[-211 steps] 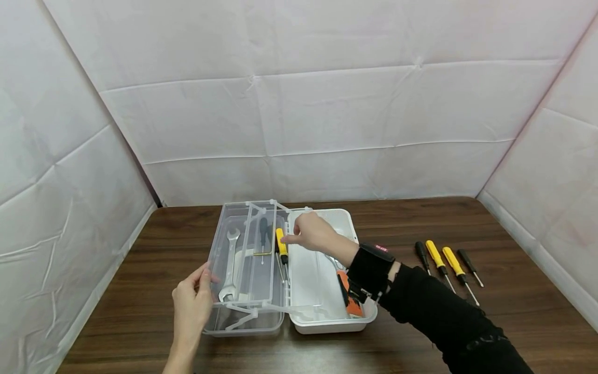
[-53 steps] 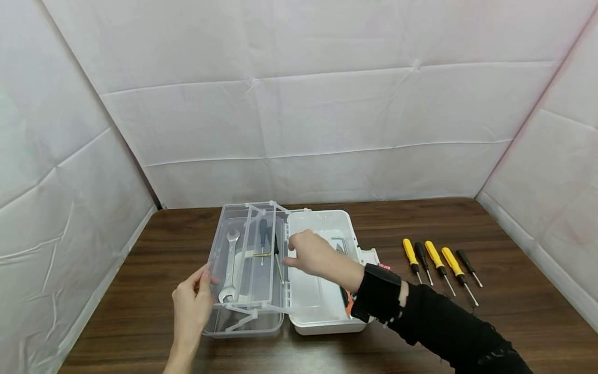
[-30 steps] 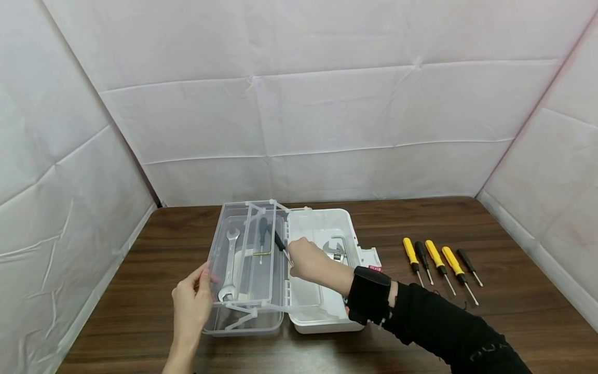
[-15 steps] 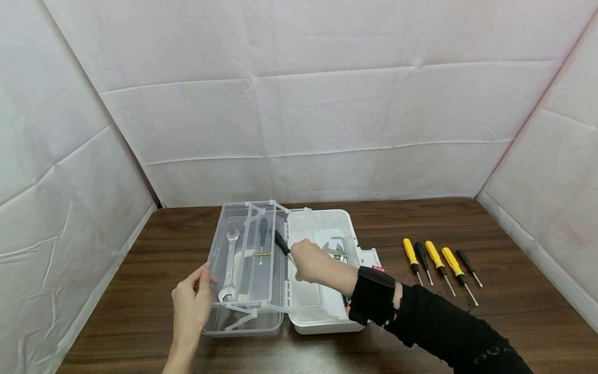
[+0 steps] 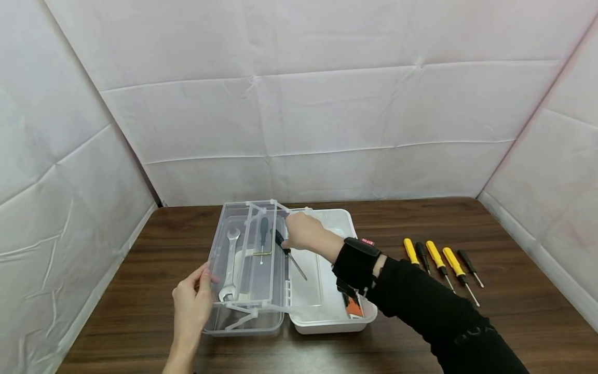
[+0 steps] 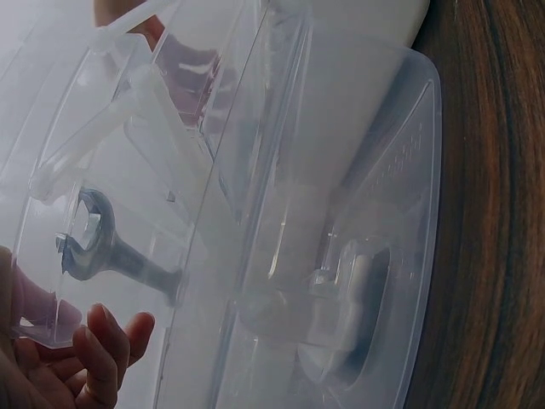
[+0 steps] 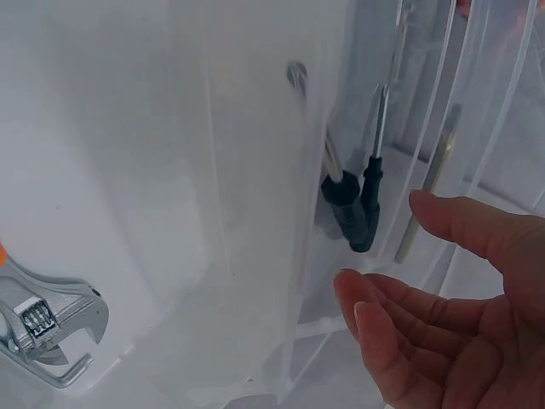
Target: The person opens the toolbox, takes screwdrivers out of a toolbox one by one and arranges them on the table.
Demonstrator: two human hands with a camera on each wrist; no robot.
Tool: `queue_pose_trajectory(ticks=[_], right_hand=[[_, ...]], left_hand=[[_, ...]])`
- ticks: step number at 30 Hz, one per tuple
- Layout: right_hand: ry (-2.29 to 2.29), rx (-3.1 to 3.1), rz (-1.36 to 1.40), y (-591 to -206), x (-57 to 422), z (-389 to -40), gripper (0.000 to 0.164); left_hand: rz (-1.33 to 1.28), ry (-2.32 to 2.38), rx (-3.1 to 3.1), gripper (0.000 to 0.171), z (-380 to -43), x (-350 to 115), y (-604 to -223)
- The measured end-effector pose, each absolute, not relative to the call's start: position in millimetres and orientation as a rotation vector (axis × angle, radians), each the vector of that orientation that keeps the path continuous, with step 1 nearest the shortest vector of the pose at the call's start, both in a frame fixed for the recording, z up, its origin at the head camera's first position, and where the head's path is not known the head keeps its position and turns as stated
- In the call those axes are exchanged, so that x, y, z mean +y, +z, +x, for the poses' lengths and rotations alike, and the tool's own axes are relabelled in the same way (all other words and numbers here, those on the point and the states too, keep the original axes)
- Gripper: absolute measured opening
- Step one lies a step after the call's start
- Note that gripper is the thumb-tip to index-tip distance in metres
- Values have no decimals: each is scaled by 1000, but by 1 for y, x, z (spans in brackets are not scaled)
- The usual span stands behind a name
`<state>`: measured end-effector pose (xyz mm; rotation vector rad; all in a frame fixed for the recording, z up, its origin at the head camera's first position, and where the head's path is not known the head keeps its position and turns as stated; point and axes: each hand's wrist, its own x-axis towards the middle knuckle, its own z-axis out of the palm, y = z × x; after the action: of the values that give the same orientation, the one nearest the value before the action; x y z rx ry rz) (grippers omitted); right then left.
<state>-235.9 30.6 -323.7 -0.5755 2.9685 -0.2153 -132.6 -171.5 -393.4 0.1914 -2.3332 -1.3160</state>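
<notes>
My left hand (image 5: 192,304) pinches the left edge of the clear plastic tray (image 5: 256,291) of an opened toolbox. An open-end wrench (image 5: 231,265) lies in that tray. My right hand (image 5: 308,231) hovers over the hinge side, fingers spread and holding nothing, beside a black-handled screwdriver (image 5: 282,242). The screwdriver slants from the clear half, its shaft reaching over the white half (image 5: 322,328). In the right wrist view, its black handle (image 7: 351,223) lies just off my fingertips. A smaller dark screwdriver (image 7: 373,183) and a brass-coloured rod (image 7: 430,183) lie beyond it.
On the wooden table (image 5: 402,343), yellow screwdrivers (image 5: 434,254) and black screwdrivers (image 5: 469,266) lie in a row to the right. The white half holds an adjustable wrench (image 7: 51,319) and an orange-and-black tool (image 5: 353,307). White sheets (image 5: 327,114) enclose the table.
A yellow screwdriver has gone from the box to the table row. My right hand has let go of the black screwdriver's shaft and moved up towards its handle; the screwdriver now slants farther right.
</notes>
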Motion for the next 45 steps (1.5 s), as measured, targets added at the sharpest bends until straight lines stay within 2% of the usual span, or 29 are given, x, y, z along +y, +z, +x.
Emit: queue_pose_trajectory(ticks=[14,29,39,45], right_hand=[[-223,2978,-483,-341,25,-258,29],[-374,3017,-602,-349,30,-253,24],[-628,2883,-375,-349,37,-248,17],[-751,2878,-421,-335,47,-244,31]], left_hand=[[185,-1320,-2330,26,-134,-168,-394],[170,-1316,-2328,26,-133,-168,-393],[149,-1304,-2318,26,-131,-168,-392],[145,-1318,-2321,27,-131,-167,-392]])
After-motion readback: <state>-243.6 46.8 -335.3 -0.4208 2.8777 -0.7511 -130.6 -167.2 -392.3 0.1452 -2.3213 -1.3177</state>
